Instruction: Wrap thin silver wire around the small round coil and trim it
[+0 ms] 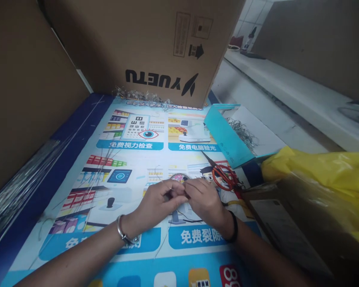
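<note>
My left hand (163,199) and my right hand (205,199) meet over the printed sheet, fingertips pinched together. A thin wire (156,172) curls out above my left fingers, and both hands seem closed on it; their fingertips hide the part between them. Partly behind the hands lies a small round thing with colourful contents (179,177), too covered to name. Red-handled scissors (225,177) rest just beyond my right hand, blades pointing away to the left.
A bundle of long silvery wires (20,183) lies along the left side. Small clear and wiry pieces (143,97) line the foot of a large cardboard box (107,44). At right are an open turquoise box (224,137) holding tangled wires (242,131) and yellow plastic (320,167).
</note>
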`<state>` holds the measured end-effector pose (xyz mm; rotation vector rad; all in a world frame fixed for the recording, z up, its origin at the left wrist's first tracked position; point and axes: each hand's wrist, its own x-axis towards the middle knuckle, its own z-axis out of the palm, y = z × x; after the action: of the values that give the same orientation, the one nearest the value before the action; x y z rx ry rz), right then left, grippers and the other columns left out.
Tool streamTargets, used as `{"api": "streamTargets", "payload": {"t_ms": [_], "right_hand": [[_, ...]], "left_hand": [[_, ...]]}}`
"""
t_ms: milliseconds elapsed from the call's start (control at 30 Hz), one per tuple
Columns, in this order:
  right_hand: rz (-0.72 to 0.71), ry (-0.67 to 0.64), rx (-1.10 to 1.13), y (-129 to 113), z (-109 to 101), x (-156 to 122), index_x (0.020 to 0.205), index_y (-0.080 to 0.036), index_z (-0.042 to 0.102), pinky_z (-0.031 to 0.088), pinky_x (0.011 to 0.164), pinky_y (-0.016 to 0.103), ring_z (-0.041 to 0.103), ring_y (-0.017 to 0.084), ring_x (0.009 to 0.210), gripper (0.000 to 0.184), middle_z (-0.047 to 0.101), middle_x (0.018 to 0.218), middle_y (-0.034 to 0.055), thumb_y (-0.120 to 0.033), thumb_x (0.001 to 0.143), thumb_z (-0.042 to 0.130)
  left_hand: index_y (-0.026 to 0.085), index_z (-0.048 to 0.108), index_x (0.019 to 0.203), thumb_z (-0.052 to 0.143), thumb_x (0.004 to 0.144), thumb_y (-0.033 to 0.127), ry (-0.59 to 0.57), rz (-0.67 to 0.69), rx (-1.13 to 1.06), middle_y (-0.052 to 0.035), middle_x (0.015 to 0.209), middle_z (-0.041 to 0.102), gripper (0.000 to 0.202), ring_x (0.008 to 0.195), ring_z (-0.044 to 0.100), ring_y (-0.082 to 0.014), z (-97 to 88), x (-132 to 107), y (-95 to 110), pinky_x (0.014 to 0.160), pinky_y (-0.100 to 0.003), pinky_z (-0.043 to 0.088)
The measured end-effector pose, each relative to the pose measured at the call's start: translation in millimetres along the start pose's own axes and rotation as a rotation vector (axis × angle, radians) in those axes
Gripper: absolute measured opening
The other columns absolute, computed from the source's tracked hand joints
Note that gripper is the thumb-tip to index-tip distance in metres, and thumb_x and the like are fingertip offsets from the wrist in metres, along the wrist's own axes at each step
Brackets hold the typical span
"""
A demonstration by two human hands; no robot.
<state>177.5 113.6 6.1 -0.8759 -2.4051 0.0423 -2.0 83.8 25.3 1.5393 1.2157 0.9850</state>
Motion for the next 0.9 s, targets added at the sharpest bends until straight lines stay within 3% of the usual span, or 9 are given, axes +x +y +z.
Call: {"api": "streamTargets", "payload": {"t_ms": [100,267,367,533,900], "right_hand": [[0.212,0.049,0.138,2.4,0.5,2.8,0.086,-0.02,0.063,0.048,0.072,0.029,0.063,0.018,0.077,0.016,0.069,0.083,0.0043,-0.014,0.088,0.049],[0.56,0.061,0.433,5.7,-0.8,7.2,0.076,-0.02,0.062,0.046,0.053,0.023,0.058,0.013,0.058,0.009,0.063,0.065,-0.0017,-0.022,0.083,0.058],[0.557,0.037,0.505,9.7,0.3,6.8,0.073,-0.02,0.063,0.046,0.057,0.025,0.058,0.014,0.063,0.01,0.062,0.069,-0.0002,-0.024,0.082,0.06],[0.485,0.056,0.504,18.1,6.0,3.2,0.073,-0.021,0.066,0.048,0.071,0.032,0.058,0.019,0.079,0.009,0.06,0.076,0.0032,-0.025,0.08,0.062],[0.492,0.049,0.508,18.9,9.1,0.9,0.071,-0.021,0.063,0.045,0.072,0.031,0.056,0.018,0.079,0.008,0.057,0.076,0.0021,-0.017,0.078,0.062]], "left_hand": [[0.02,0.066,0.094,0.066,0.076,0.03,0.073,-0.011,-0.06,-0.0027,0.081,0.069,0.02,0.07,0.062,-0.0148,-4.8,1.8,-0.1,0.065,-0.026,0.051],[0.019,0.065,0.084,0.062,0.081,0.03,0.231,-0.031,-0.046,-0.0005,0.076,0.067,0.011,0.067,0.06,-0.0127,-11.9,9.1,-10.2,0.061,-0.023,0.048],[0.019,0.065,0.082,0.06,0.082,0.029,0.277,-0.064,-0.006,-0.0001,0.074,0.066,0.011,0.066,0.057,-0.0128,-13.6,13.9,-19.5,0.059,-0.023,0.045],[0.021,0.067,0.081,0.059,0.08,0.017,0.209,0.035,0.168,-0.0021,0.084,0.063,0.008,0.077,0.058,-0.015,-12.5,17.2,-28.4,0.066,-0.026,0.046],[0.021,0.067,0.079,0.059,0.082,0.012,0.132,0.059,0.24,-0.0016,0.086,0.062,0.012,0.084,0.058,-0.0162,-11.6,17.1,-29.1,0.077,-0.031,0.046]]}}
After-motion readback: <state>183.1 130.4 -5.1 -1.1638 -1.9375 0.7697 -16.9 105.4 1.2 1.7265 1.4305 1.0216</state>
